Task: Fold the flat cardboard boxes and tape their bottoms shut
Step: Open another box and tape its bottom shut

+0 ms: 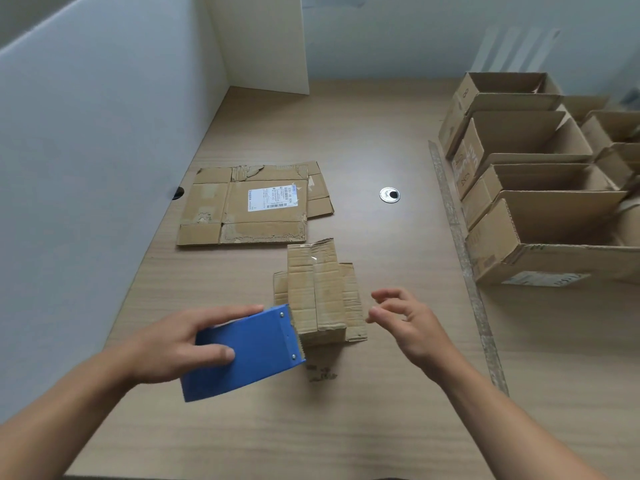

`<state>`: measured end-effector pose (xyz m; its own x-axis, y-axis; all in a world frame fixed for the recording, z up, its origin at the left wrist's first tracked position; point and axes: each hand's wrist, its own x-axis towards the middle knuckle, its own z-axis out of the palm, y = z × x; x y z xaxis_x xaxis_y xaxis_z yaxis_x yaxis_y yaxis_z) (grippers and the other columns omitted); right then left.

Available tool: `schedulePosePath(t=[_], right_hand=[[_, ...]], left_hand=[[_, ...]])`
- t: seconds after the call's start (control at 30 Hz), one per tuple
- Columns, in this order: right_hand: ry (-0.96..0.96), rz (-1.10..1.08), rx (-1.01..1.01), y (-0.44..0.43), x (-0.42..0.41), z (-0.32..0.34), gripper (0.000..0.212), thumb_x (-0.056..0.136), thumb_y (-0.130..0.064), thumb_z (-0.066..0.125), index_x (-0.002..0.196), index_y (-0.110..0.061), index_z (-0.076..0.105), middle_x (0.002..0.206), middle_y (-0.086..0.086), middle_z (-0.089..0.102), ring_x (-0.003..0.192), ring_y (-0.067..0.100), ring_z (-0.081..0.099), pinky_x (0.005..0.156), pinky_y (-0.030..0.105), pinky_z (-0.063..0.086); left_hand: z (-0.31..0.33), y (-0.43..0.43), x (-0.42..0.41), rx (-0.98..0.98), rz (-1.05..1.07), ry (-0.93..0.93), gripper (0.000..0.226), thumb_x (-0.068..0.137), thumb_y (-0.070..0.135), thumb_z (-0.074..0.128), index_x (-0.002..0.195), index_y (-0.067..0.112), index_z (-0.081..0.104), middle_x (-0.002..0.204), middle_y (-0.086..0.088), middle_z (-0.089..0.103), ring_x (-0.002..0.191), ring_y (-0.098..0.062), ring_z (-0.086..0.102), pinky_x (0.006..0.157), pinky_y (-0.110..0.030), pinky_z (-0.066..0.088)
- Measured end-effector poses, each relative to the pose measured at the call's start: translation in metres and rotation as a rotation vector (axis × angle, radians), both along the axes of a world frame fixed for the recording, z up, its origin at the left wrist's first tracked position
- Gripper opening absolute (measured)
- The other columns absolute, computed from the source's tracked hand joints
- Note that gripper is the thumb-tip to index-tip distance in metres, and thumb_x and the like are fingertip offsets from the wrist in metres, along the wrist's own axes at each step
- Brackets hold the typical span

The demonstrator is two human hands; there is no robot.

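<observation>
The small folded cardboard box (318,299) lies bottom-up on the bench (346,427), clear tape running along its seam. The left grip (169,344) grasps a blue tape dispenser (242,351), whose toothed edge touches the box's near left corner. The right grip (412,323) hovers just right of the box, released, fingers loosely bent and touching nothing. Beyond the box, slightly left, lies a flat cardboard box (252,206) with a white label. Well right of the box stands a row of open folded boxes (540,188).
</observation>
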<state>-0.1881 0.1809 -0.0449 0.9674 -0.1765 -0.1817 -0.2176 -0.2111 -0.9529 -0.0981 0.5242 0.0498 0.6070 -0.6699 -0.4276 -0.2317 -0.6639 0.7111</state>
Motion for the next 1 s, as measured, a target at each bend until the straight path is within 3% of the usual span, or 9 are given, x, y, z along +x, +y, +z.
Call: schedulePosePath(t=[0.1,0.17,0.43,0.53,0.67,0.73,0.83,0.93,1.0], right_hand=[[0.035,-0.095,-0.029,0.01,0.0,-0.021,0.023,0.092,-0.024,0.07,0.071,-0.027,0.076,0.109,-0.014,0.062,0.104,0.006,0.061,0.093,0.038,0.051],[0.055,-0.121,-0.053,0.018,0.002,-0.031,0.021,0.092,-0.025,0.07,0.072,-0.025,0.076,0.108,-0.014,0.062,0.103,0.008,0.062,0.094,0.046,0.051],[0.062,-0.136,-0.109,0.029,-0.008,-0.042,0.017,0.09,-0.024,0.072,0.074,-0.026,0.073,0.108,-0.012,0.062,0.1,-0.001,0.059,0.09,0.032,0.049],[0.061,-0.125,-0.135,0.031,-0.008,-0.045,0.015,0.09,-0.024,0.072,0.076,-0.028,0.074,0.107,-0.011,0.062,0.1,-0.009,0.056,0.088,0.02,0.043],[0.115,-0.11,-0.176,0.034,-0.001,-0.049,0.014,0.091,-0.027,0.071,0.078,-0.03,0.072,0.106,-0.008,0.061,0.098,-0.006,0.056,0.08,0.002,0.035],[0.156,-0.089,-0.199,0.034,0.003,-0.049,0.017,0.092,-0.029,0.069,0.076,-0.033,0.07,0.101,-0.007,0.062,0.095,0.003,0.058,0.077,0.003,0.035],[0.236,-0.006,-0.233,0.034,0.009,-0.047,0.018,0.094,-0.033,0.066,0.076,-0.03,0.071,0.089,-0.008,0.071,0.087,0.007,0.063,0.071,0.017,0.041],[0.299,0.022,-0.221,0.033,0.017,-0.043,0.017,0.094,-0.036,0.065,0.083,-0.026,0.074,0.089,-0.005,0.075,0.091,0.011,0.068,0.078,0.025,0.047],[0.331,0.021,-0.269,0.03,0.022,-0.043,0.023,0.092,-0.041,0.066,0.098,-0.022,0.076,0.098,-0.002,0.074,0.101,0.015,0.067,0.084,0.025,0.047]], left_hand=[[-0.002,-0.015,0.006,0.11,-0.001,0.038,0.058,0.072,0.046,0.059,0.123,0.072,0.046,0.118,0.041,0.055,0.106,0.009,0.055,0.085,-0.017,0.044],[-0.003,-0.021,0.011,0.176,0.025,0.06,0.057,0.07,0.041,0.059,0.121,0.065,0.053,0.113,0.039,0.059,0.102,0.009,0.057,0.088,-0.022,0.046],[-0.004,-0.031,0.022,0.314,-0.003,0.094,0.056,0.067,0.041,0.056,0.114,0.071,0.053,0.111,0.031,0.065,0.1,0.002,0.061,0.095,-0.033,0.049],[-0.006,-0.035,0.025,0.336,0.001,0.108,0.053,0.067,0.04,0.056,0.108,0.073,0.054,0.105,0.033,0.065,0.096,0.003,0.061,0.091,-0.031,0.049],[-0.011,-0.04,0.03,0.383,0.009,0.116,0.059,0.066,0.041,0.054,0.12,0.065,0.054,0.113,0.023,0.065,0.101,-0.007,0.061,0.095,-0.039,0.049],[-0.013,-0.043,0.032,0.403,0.006,0.119,0.06,0.065,0.041,0.053,0.12,0.066,0.053,0.113,0.021,0.065,0.101,-0.01,0.061,0.095,-0.04,0.049],[-0.014,-0.047,0.035,0.418,0.0,0.139,0.059,0.064,0.041,0.053,0.117,0.07,0.054,0.113,0.022,0.065,0.102,-0.01,0.061,0.095,-0.04,0.049],[-0.016,-0.045,0.038,0.417,0.012,0.149,0.06,0.064,0.041,0.055,0.116,0.071,0.053,0.115,0.021,0.066,0.103,-0.011,0.062,0.095,-0.041,0.05],[-0.018,-0.045,0.039,0.426,0.009,0.147,0.06,0.064,0.042,0.054,0.117,0.071,0.053,0.116,0.019,0.065,0.103,-0.011,0.061,0.094,-0.039,0.049]])
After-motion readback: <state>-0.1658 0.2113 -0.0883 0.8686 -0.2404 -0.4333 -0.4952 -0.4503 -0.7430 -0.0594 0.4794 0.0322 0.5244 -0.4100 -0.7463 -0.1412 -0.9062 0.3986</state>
